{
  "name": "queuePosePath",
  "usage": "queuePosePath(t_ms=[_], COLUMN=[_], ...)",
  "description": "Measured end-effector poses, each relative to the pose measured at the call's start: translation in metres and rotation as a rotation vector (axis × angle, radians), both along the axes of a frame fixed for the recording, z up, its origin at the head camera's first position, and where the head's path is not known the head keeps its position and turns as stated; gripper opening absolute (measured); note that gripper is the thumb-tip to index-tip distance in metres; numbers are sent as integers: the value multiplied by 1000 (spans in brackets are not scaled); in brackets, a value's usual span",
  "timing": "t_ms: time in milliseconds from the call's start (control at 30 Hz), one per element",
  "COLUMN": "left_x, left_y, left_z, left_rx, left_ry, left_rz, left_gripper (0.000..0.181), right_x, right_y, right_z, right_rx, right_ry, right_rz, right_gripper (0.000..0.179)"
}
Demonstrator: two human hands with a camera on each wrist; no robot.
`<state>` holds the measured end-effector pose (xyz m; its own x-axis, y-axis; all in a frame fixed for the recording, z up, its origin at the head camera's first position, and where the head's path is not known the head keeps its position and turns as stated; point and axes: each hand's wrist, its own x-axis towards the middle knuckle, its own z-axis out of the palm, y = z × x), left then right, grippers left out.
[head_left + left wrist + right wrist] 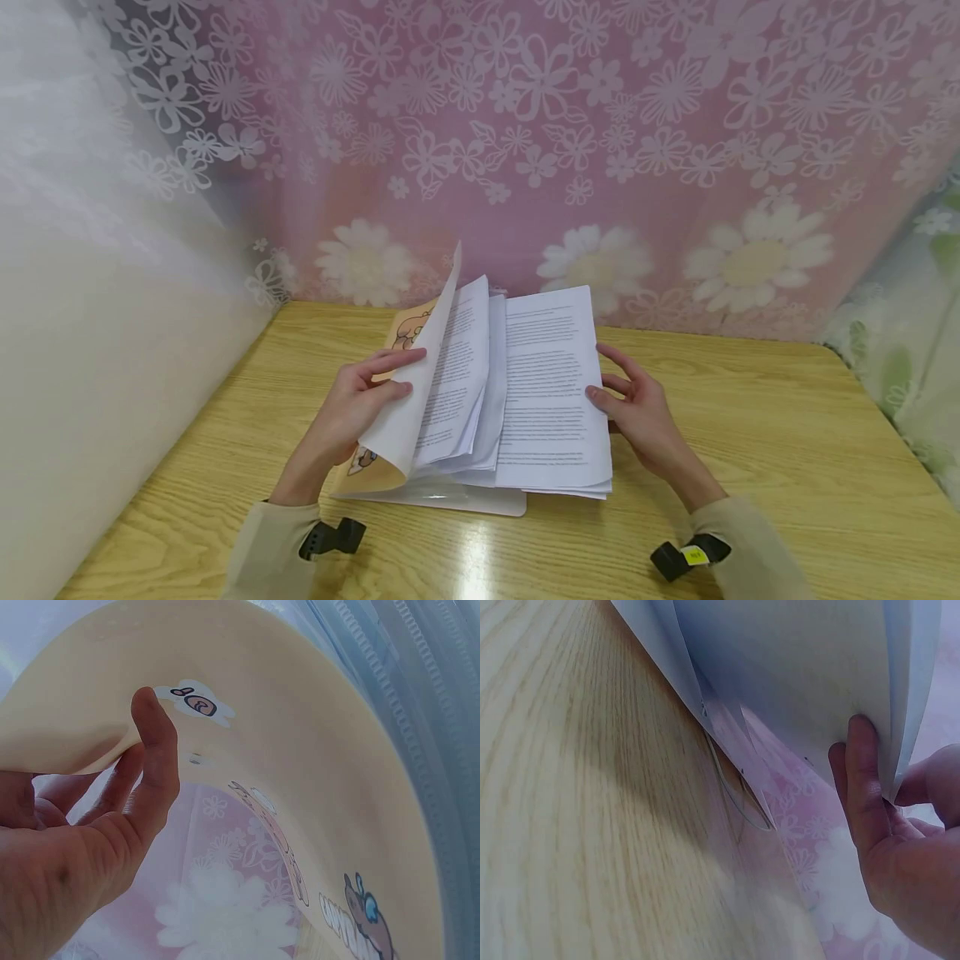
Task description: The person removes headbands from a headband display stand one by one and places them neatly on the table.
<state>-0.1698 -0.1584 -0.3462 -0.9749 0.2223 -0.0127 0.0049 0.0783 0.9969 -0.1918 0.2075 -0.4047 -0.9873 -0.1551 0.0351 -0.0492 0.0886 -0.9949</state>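
Observation:
My left hand (360, 408) pinches a tan cover (322, 750) printed with cartoon figures, thumb on its pale inner side. The cover stands raised and curved. Between the hands, printed sheets (457, 367) fan out at a tilt beside the cover. My right hand (637, 412) pinches the outer edge of another stack of printed pages (543, 383), thumb on the front, fingers behind. In the right wrist view, the backs of these pages (787, 675) lean above the table. A clear plastic sheet (480, 498) lies under the papers.
The wooden table (750, 450) extends on both sides of the papers. A pink floral curtain (525, 125) hangs behind it, with a pale sheet (112, 250) at the left. A black band (330, 537) is on the left wrist, another (690, 557) on the right.

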Motion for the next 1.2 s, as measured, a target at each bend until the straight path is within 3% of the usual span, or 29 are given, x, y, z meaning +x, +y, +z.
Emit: queuePosePath(t_ms=[1200], left_x=[-1], left_y=[2], left_z=[-1], left_rx=[5], left_ry=[11], left_rz=[2], left_gripper=[42], right_x=[-12], right_y=[-31], right_z=[-4], right_rx=[-52], right_ry=[-46], right_rz=[23], right_gripper=[64])
